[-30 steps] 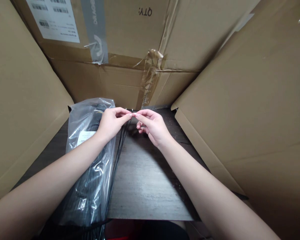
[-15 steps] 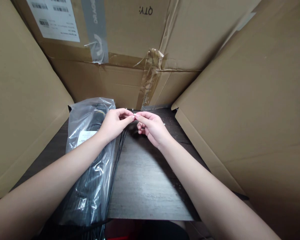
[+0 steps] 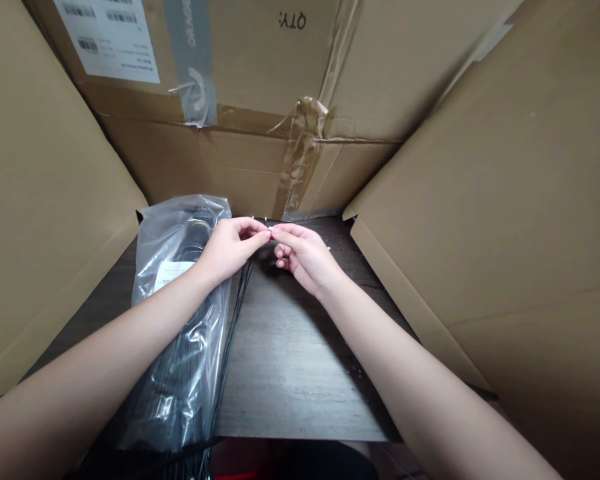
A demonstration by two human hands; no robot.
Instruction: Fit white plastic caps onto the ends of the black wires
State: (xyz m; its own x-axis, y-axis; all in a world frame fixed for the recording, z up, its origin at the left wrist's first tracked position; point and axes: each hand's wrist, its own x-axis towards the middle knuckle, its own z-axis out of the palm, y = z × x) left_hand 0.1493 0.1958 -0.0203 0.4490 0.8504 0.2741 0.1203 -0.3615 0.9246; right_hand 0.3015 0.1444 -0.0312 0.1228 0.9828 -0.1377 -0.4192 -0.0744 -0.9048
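Note:
My left hand [image 3: 227,248] and my right hand [image 3: 303,255] meet fingertip to fingertip over the far part of a dark wooden table [image 3: 290,360]. Both pinch the ends of thin black cords [image 3: 235,313] that run back toward me along the table. A tiny pale piece shows between the fingertips; I cannot make out what it is. Under my left forearm lies a clear plastic bag [image 3: 180,320] full of black cords, with a white label on it.
Large cardboard boxes wall in the table: one at the back [image 3: 240,100] with a shipping label and tape, one on the left [image 3: 35,200], one on the right [image 3: 495,220]. The table's near edge is just in front of me.
Both hands have stayed pinched together at the cord ends, shifting only slightly. The cords and bag have not moved.

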